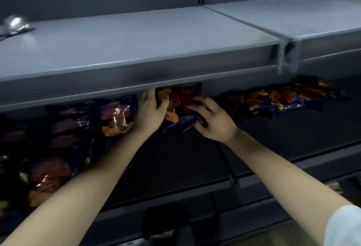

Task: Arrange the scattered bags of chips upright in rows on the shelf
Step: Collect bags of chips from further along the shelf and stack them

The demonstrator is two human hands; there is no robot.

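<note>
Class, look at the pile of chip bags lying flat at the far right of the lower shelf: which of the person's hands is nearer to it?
Right. The right hand grips the held bag's right side, closest to the pile; the left hand grips its left side, farther away.

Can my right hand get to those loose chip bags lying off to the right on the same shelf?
Probably yes. The right hand is on the held bag, and the loose bags lie beside it with nothing between.
</note>
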